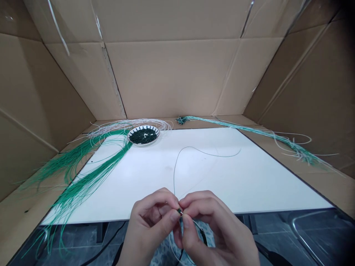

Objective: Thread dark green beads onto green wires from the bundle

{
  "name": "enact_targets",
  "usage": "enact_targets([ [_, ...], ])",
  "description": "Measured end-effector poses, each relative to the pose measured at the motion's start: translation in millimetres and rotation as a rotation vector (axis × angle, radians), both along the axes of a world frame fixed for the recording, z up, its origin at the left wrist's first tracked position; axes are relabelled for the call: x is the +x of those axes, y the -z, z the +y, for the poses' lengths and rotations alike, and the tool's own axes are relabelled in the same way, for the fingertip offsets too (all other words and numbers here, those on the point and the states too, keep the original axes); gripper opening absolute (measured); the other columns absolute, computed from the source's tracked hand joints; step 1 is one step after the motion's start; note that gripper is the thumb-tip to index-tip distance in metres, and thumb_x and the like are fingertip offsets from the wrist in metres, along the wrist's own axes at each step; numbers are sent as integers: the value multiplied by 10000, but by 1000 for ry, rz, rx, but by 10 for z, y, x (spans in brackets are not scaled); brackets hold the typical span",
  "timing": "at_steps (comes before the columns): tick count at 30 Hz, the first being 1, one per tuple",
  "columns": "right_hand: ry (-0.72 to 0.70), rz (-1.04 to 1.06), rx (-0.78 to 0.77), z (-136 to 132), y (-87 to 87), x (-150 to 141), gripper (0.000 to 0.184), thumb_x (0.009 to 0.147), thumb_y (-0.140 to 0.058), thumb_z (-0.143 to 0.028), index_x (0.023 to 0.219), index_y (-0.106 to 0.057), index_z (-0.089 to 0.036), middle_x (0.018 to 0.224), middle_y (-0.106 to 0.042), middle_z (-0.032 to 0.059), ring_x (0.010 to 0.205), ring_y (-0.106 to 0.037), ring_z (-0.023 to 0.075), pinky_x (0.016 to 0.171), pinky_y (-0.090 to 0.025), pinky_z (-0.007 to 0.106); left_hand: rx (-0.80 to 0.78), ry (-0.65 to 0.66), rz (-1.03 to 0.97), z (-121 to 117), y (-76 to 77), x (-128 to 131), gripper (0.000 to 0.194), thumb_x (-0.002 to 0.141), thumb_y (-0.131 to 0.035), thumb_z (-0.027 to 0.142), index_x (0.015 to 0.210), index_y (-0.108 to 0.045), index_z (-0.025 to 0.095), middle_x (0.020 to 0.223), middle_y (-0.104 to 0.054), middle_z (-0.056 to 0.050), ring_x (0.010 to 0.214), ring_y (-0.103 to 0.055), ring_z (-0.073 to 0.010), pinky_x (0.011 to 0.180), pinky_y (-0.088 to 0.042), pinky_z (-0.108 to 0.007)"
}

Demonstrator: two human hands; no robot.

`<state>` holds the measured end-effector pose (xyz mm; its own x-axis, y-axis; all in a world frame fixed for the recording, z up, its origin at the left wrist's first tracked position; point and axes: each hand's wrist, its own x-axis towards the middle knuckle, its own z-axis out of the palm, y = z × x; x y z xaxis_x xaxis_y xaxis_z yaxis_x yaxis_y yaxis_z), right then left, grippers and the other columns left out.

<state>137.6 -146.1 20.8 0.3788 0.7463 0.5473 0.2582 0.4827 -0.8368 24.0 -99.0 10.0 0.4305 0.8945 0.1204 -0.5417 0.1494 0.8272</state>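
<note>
My left hand (155, 218) pinches a tiny dark green piece (179, 211), perhaps a connector housing, between thumb and index finger. Right beside it, my right hand (216, 218) has its thumb and fingers closed on a thin white wire (181, 213), whose end meets the dark piece. Whether the wire sits inside the piece or only touches it, I cannot tell. A thin green wire (191, 147) runs from behind my fingertips up the white board (266, 177) and bends to the right. Below my hands hangs a pale wire loop (172, 248).
A dish (143, 144) of small dark pieces stands at the board's back left. Loose green wires (91, 179) and white wires (149, 121) lie around it. Along the back right stretches a wire bundle (235, 125) with dark ends. Cardboard walls (177, 77) enclose the board.
</note>
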Motion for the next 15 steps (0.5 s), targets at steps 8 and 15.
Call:
enact_targets([
  [8, -11, -38, -33, -13, 16, 21, 185, 885, -608, -100, 800, -581, -262, 837, -679, -32, 709, -681, 109, 595, -547, 176, 136, -28, 136, 17, -15, -71, 44, 886, -806, 245, 851, -822, 268, 794, -666, 15, 580, -656, -89, 572, -540, -172],
  [15, -67, -164, -48, -12, -28, 136, 215, 819, -572, -39, 810, -562, -254, 853, -678, -71, 764, -683, 55, 703, -525, 95, 242, -175, 279, -26, -92, -96, 87, 840, -826, 260, 771, -798, 215, 754, -664, -2, 619, -638, -106, 611, -517, -171],
])
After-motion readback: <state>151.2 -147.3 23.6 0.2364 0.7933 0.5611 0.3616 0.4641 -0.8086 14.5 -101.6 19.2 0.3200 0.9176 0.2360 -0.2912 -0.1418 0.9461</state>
